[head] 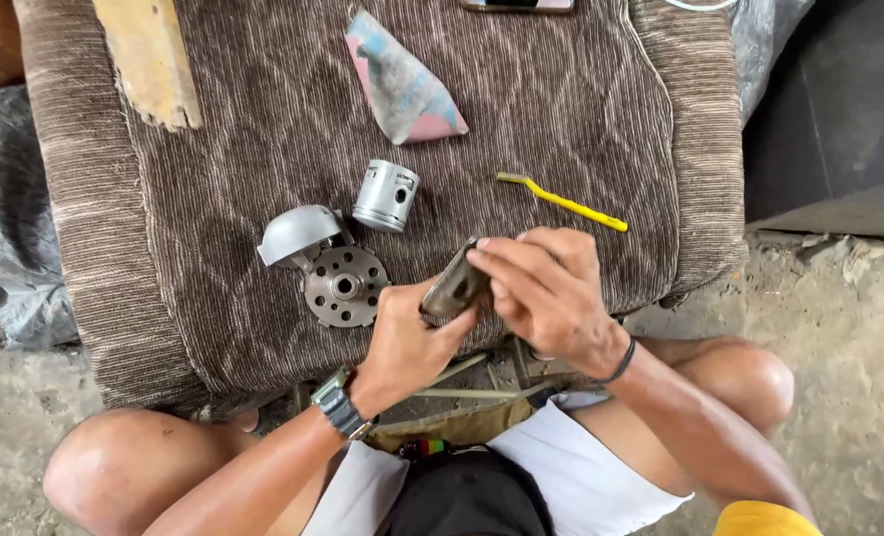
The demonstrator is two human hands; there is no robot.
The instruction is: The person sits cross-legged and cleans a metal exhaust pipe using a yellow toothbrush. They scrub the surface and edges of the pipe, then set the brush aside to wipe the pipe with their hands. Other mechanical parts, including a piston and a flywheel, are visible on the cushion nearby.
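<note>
Both hands meet over the near edge of the mat, closed together on one part. Left hand, wrist bearing a watch, grips the metal piece from below, thumb and fingers wrapped round its lower end. Right hand, with a dark band at the wrist, is laid over the upper end, fingertips pressed on its top edge. Piece is flat, worn and grey-brown, held tilted just above the mat; its exact kind cannot be told. Mat is brown ribbed cloth spread over a low support. Just left of the left hand lies a round drilled disc, touching a grey domed cover at its upper left. Piston lies on its side just above the disc, apart from it. Yellow brush lies near the right hand, beyond its knuckles, bristles at the left end. Folded sandpaper, dirty pink and blue, lies further off, at mid-mat. Pale wooden slat lies at the far left corner. Person sits with bare knees either side on a dirt floor.
</note>
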